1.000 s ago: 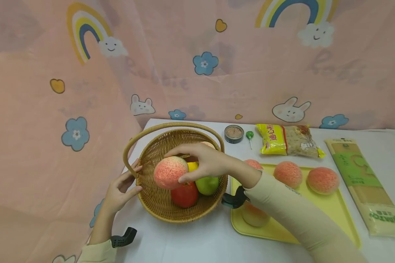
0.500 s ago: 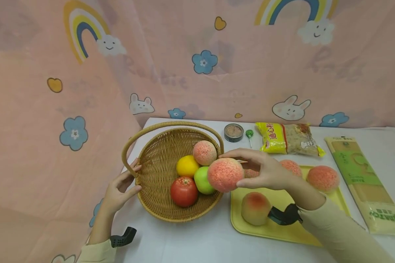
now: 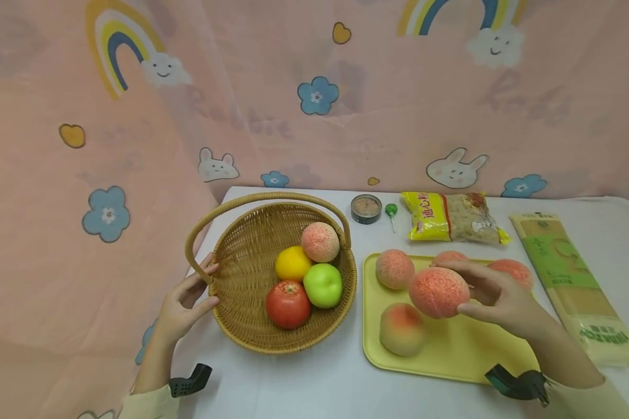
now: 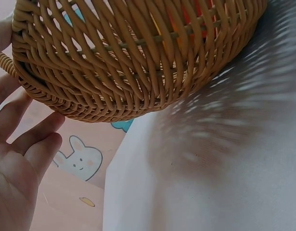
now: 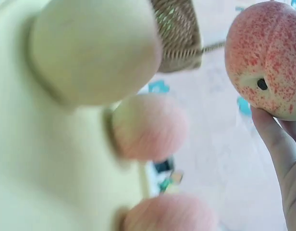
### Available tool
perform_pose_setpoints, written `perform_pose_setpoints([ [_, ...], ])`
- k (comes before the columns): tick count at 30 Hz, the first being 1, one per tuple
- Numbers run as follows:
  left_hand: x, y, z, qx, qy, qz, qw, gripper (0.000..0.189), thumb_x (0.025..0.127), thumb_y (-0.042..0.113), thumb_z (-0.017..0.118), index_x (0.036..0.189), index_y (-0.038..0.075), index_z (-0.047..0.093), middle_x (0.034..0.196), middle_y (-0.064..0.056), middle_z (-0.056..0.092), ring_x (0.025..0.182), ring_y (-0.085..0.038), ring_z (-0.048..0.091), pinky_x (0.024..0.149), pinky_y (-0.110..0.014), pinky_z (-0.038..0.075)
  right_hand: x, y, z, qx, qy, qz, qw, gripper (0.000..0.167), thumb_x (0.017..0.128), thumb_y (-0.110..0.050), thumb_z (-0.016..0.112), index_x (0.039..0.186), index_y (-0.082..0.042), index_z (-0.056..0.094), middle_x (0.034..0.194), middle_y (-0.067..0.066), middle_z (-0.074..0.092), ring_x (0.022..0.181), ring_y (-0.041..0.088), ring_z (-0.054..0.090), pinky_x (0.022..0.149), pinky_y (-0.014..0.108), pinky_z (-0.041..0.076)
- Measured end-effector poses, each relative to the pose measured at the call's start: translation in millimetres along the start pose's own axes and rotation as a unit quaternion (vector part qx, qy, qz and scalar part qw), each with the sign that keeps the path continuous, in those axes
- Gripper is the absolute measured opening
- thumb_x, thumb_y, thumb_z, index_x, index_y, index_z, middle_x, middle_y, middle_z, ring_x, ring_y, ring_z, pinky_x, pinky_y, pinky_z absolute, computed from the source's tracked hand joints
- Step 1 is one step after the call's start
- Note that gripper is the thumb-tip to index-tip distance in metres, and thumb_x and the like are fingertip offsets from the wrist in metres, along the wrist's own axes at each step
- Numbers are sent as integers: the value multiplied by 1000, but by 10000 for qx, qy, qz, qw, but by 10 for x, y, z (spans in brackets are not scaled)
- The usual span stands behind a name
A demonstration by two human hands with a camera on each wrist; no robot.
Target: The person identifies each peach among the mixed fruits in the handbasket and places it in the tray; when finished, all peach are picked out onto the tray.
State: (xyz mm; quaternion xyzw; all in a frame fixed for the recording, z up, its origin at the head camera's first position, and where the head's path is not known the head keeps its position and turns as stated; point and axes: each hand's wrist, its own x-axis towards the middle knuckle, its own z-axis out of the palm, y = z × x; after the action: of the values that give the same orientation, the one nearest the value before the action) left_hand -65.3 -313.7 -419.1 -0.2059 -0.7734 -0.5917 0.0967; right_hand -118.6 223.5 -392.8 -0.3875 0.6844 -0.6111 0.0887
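A round wicker basket (image 3: 241, 326) with an arched handle stands at the left. In it lie a peach (image 3: 320, 242), a yellow fruit (image 3: 293, 264), a green apple-like fruit (image 3: 322, 286) and a red tomato-like fruit (image 3: 288, 304). My left hand (image 3: 182, 307) holds the basket's left side by the handle's foot; the left wrist view shows fingers (image 4: 44, 132) against its outer weave. My right hand (image 3: 503, 297) grips a speckled pink peach (image 3: 439, 292) above the yellow tray (image 3: 451, 361), thumb and fingers on its right side. In the right wrist view this peach (image 5: 268, 57) shows a dark spot.
On the tray sit a yellow-red peach (image 3: 402, 329) and several pink peaches (image 3: 395, 269), some partly hidden by my right hand. Behind stand a round tin (image 3: 366, 208), a green lollipop (image 3: 391, 210) and a yellow food bag (image 3: 453, 217). A long green-banded packet (image 3: 571, 279) lies right.
My right hand has carried the pink peach from over the basket rightwards to above the tray, uncovering the fruit in the basket. My left hand stays at the basket's side.
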Motion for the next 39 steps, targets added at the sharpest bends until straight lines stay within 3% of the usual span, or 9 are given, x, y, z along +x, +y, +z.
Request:
perform_pose_setpoints([
  [5, -20, 3, -6, -1, 21, -28, 10000, 54, 79, -19, 60, 131, -16, 44, 152, -27, 24, 141, -13, 31, 109, -18, 33, -302, 143, -64, 212, 45, 310, 9993, 57, 80, 26, 50, 135, 17, 34, 139, 0, 50, 124, 5, 51, 94, 18, 48],
  [13, 12, 13, 1, -51, -2, -27, 10000, 54, 79, -19, 61, 130, -17, 44, 152, -28, 23, 143, -14, 28, 110, -18, 31, -646, 335, -136, -114, 150, 1376, 9903, 49, 90, 15, 48, 137, 12, 35, 135, -12, 53, 117, 0, 55, 87, 16, 50],
  [20, 2, 12, 3, 3, 7, 14, 10000, 55, 79, -20, 60, 131, -17, 44, 151, -29, 24, 141, -14, 31, 109, -19, 33, -738, 457, -150, 257, 46, 2013, 9792, 47, 94, 8, 47, 138, 10, 33, 132, -18, 53, 112, 0, 57, 83, 21, 53],
  [31, -1, -10, 3, -59, 0, 149, 9999, 53, 79, -19, 61, 129, -19, 44, 150, -32, 23, 142, -16, 30, 109, -19, 32, -805, 504, -208, 714, -303, 2522, 9646, 51, 98, 2, 41, 146, 3, 25, 140, -20, 46, 123, -8, 45, 94, 12, 41],
  [39, 6, -32, -3, -82, -39, 287, 9995, 54, 79, -19, 61, 129, -20, 43, 149, -33, 23, 142, -17, 29, 110, -20, 32, -856, 505, -254, 881, -453, 3141, 9442, 51, 101, -6, 39, 149, -4, 24, 137, -27, 45, 121, -14, 42, 93, 9, 37],
])
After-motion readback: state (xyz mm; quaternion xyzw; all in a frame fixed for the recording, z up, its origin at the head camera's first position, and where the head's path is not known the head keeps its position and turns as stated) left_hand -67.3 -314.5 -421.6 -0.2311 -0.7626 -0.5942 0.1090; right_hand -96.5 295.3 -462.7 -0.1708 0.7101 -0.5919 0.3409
